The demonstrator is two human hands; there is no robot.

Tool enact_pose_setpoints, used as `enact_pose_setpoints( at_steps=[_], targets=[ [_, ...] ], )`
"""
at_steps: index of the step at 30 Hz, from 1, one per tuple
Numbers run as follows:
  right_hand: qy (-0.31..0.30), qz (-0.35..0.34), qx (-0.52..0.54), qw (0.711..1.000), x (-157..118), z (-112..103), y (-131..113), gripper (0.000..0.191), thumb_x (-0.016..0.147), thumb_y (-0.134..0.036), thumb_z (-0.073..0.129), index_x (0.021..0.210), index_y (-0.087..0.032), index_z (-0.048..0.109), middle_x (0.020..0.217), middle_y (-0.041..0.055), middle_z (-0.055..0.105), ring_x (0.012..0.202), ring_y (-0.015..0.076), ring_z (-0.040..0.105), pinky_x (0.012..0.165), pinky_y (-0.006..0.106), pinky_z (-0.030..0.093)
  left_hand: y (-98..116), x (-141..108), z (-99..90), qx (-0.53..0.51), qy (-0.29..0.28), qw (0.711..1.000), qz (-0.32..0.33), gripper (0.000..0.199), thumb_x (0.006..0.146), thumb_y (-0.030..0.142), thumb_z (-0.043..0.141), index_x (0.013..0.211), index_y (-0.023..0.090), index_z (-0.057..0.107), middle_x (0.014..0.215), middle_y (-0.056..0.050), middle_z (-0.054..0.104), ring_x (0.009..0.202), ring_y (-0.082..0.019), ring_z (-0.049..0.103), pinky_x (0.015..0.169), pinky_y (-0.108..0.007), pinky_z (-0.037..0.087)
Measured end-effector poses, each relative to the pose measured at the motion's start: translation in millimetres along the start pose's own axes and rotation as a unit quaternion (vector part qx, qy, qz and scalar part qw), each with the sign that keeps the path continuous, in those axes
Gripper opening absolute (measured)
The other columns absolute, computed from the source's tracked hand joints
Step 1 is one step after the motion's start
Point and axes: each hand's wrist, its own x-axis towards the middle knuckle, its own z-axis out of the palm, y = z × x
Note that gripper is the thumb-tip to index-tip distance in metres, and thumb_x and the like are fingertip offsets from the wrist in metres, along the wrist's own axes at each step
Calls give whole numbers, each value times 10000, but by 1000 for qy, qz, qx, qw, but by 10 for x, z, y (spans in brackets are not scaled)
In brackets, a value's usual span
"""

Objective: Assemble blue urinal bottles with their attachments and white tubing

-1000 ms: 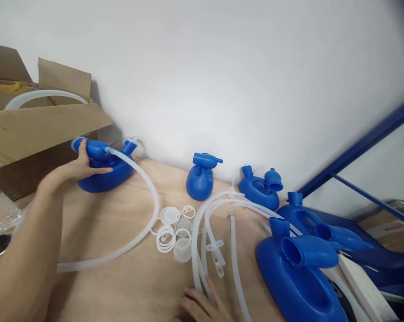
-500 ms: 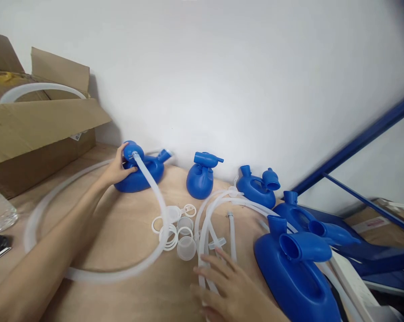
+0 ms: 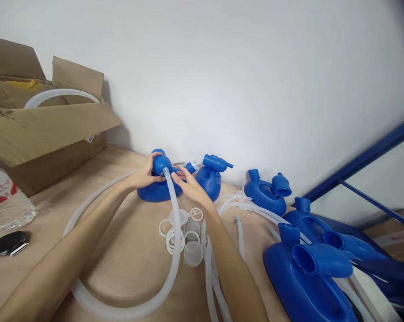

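Note:
My left hand [image 3: 147, 172] is closed around a rounded blue plastic head [image 3: 161, 163], whose outlet carries a clear hose [image 3: 176, 223]. The hose loops down across the table and back up behind my left forearm. Beneath the head lies a blue handled bottle [image 3: 155, 193], partly hidden by my hands. My right hand [image 3: 190, 184] is beside the hose joint, by the bottle's handle, its fingers apart; whether it touches the bottle I cannot tell. Below the hands lie white rings [image 3: 175, 241] and translucent cups [image 3: 193, 253].
More blue bottles with loose heads stand at the back, such as one bottle [image 3: 208, 183], and at the right, including a large one [image 3: 282, 264]. Clear hoses [image 3: 241, 237] lie between them. An open cardboard box [image 3: 54, 129], a clear container [image 3: 10, 201] and a watch [image 3: 9, 243] are on the left.
My right hand has moved from the loose hoses at the front up to the bottle beside my left hand. My left hand still holds the blue head. The view has shifted left.

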Motion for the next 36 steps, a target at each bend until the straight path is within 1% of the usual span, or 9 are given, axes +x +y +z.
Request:
enact_pose_setpoints(
  at_steps=[4,8,12,18,21,25,29,33,36],
  targets=[
    [15,-13,-79,997,187,200,53,751,999,-695,456,1553,-188,484,1606,141,492,1532,316,399,1276,509,294,-5,12,1,-3,4,1000,8,1087,698,413,802,1600,229,224,1510,-175,468,1278,-342,595,1123,-504,471],
    [49,-73,-115,990,153,204,177,581,1094,-574,255,1473,-266,569,1529,80,565,1470,262,452,1264,487,305,-99,42,34,-65,41,997,-27,1101,662,455,853,1589,232,303,1294,-139,649,1086,-315,698,1020,-515,547],
    [58,-100,-129,985,138,205,233,499,1103,-515,297,1413,-291,616,1467,64,598,1425,231,474,1254,440,326,-162,60,99,-93,109,989,-43,1122,638,418,884,1594,221,330,1142,-107,719,1029,-303,723,1001,-515,561],
    [56,-115,-160,979,135,230,226,506,1044,-534,491,1445,-237,574,1504,103,557,1448,273,430,1243,455,334,-49,-14,-52,-150,-16,985,-80,1335,627,402,918,1683,318,104,1415,-146,646,1330,-335,616,1129,-515,496],
    [56,-127,-193,971,118,235,250,502,1020,-470,557,1456,-221,541,1522,111,542,1438,288,430,1206,464,388,37,-46,-107,-163,-33,981,-95,1294,689,440,895,1686,333,77,1389,-147,662,1294,-339,646,1114,-529,506],
    [79,-129,-225,963,135,308,307,414,1040,-282,495,1446,-211,533,1524,122,532,1414,287,443,1146,482,449,74,-23,9,-163,13,984,-68,1283,658,394,921,1672,320,139,1388,-146,647,1234,-324,675,1122,-529,499],
    [107,-98,-217,965,165,423,338,407,1027,-197,473,1423,-210,564,1529,130,531,1433,305,422,1179,528,402,-1,35,114,-154,108,981,-41,1183,660,400,906,1640,314,249,1474,-148,576,1332,-325,607,1168,-505,463],
    [84,-105,-130,982,183,391,335,433,1003,-214,528,1431,-195,590,1560,119,524,1482,293,394,1255,494,318,10,59,-20,-106,230,967,-4,1098,718,447,865,1624,269,269,1460,-167,571,1367,-331,571,1170,-498,468],
    [39,-106,-33,993,188,190,316,438,1027,-319,515,1422,-161,616,1527,145,578,1468,277,467,1269,458,315,219,19,-159,-16,254,964,80,1090,728,479,866,1621,314,263,1571,-150,453,1420,-361,506,1133,-493,504]
  ],
)
